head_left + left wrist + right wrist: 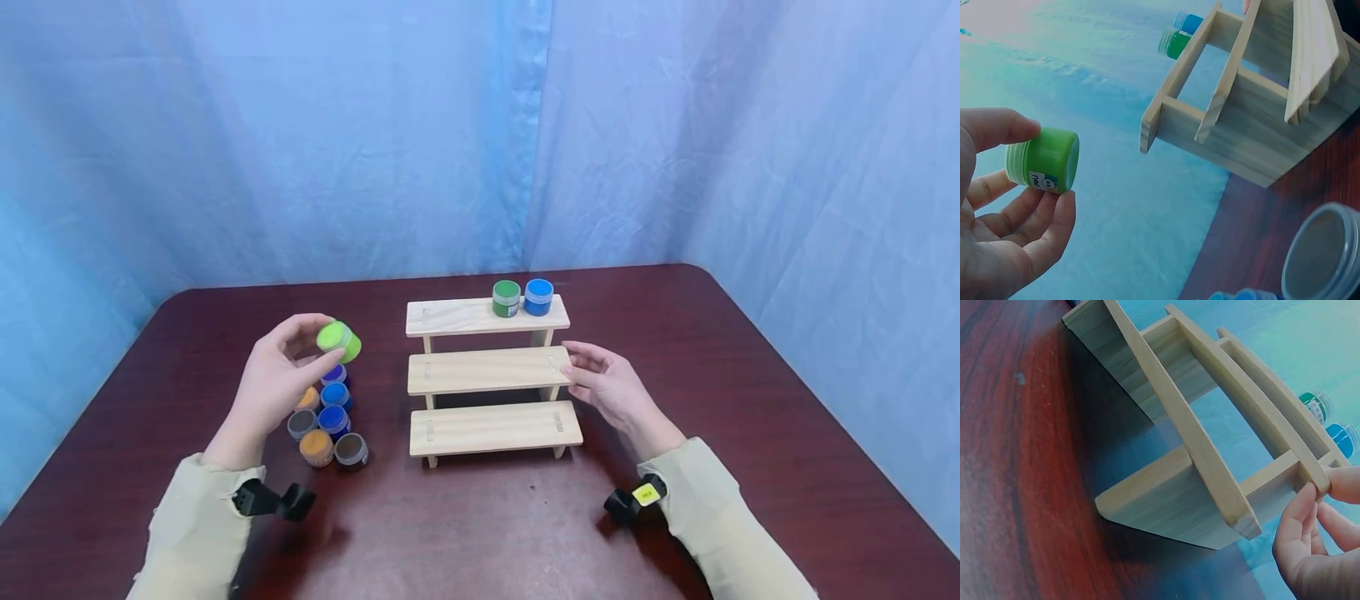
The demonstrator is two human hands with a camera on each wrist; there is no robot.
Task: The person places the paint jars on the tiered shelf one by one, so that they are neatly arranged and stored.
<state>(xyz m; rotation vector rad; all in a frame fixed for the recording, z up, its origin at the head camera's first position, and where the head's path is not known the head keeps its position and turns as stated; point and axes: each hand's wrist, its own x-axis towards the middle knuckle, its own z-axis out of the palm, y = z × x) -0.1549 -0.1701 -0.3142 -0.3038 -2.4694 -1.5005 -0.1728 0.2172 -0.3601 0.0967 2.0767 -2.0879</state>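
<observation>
Grip on the left [276,368] is pinched round a tilted lime jar [339,340], near nine o'clock from the wooden stand [495,429] — levelling should be done mid-air; the middle shelf [483,371] is pinched at its three-o'clock end by the right grip [613,392] — only light steadying is needed.

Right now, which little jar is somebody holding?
The lime-green one, held tilted in the left hand; the other jars stand on the table or the top shelf.

Pale blue curtain [360,150] — hung in folds, behind and at both sides. Dark reddish-brown counter [465,533] — glossy, rounded far corners.
</observation>
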